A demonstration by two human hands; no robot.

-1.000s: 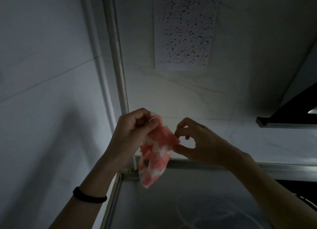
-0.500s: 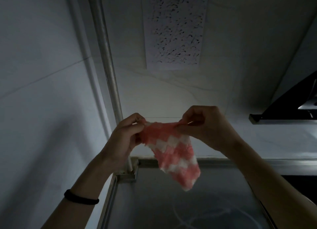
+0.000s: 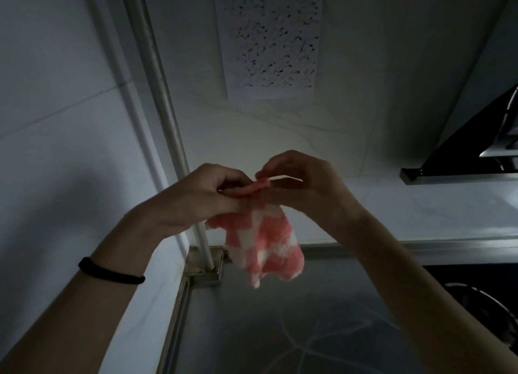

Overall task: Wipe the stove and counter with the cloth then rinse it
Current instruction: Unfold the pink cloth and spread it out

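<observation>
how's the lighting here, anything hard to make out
Head view: dim and underexposed throughout; the cloth, pinched by the left hand and right hand, reads clearly; the stove at lower right sinks to near black; the wide-angle lens makes the wall pipe lean.

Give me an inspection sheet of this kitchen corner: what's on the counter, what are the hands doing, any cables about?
Surface: dark shiny counter with faint streaks; stove at its right edge.
Job's things: pink-and-white checked cloth hanging in the air above the counter.
Clutter: nothing seen.
Grippers: left hand and right hand both pinch the cloth's top edge, close together.
Cables: nothing seen.
Surroundings: pale wall, upright metal pipe in the corner, speckled sheet on the wall, range hood at right; dim light.
</observation>
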